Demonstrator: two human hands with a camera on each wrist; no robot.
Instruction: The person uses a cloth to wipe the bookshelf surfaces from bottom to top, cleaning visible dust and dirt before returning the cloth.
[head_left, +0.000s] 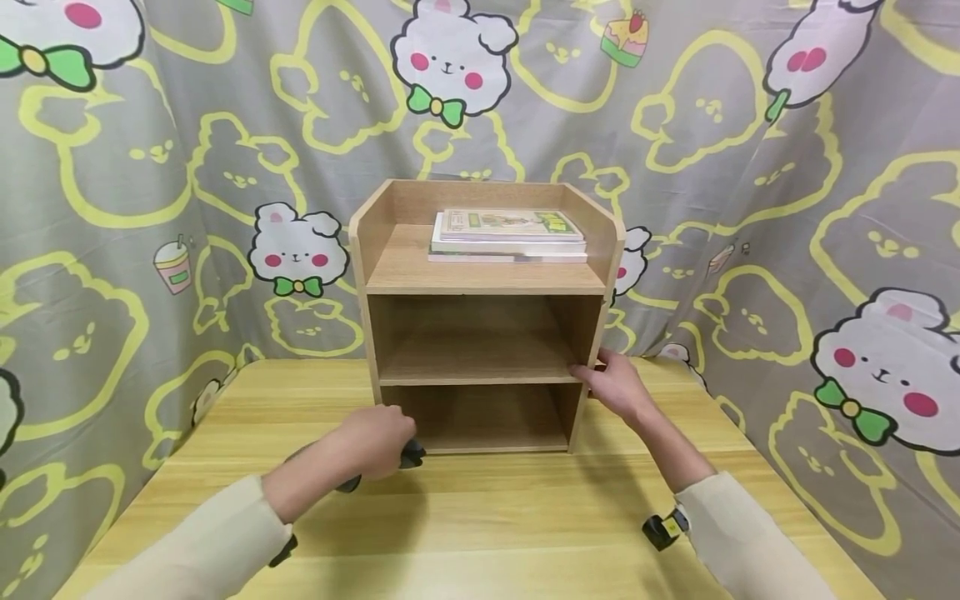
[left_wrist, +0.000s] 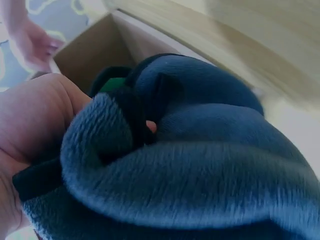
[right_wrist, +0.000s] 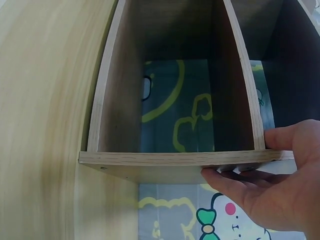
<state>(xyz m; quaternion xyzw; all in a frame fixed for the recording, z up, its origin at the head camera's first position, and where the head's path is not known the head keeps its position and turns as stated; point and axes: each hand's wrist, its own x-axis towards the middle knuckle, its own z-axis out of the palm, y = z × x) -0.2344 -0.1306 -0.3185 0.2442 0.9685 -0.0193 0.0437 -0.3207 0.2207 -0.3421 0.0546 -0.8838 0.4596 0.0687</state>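
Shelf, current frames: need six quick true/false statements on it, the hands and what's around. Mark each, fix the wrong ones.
1. The right hand grips the right side of the shelf. True.
2. The right wrist view shows both hands. False: only the right hand shows there.
3. The left hand holds a dark plush item. True.
4. The shelf stands on the table. True.
5. The books lie on the table. False: the books are stacked on the top board.
6. The curtain is plain. False: the curtain is printed with cartoon animals.
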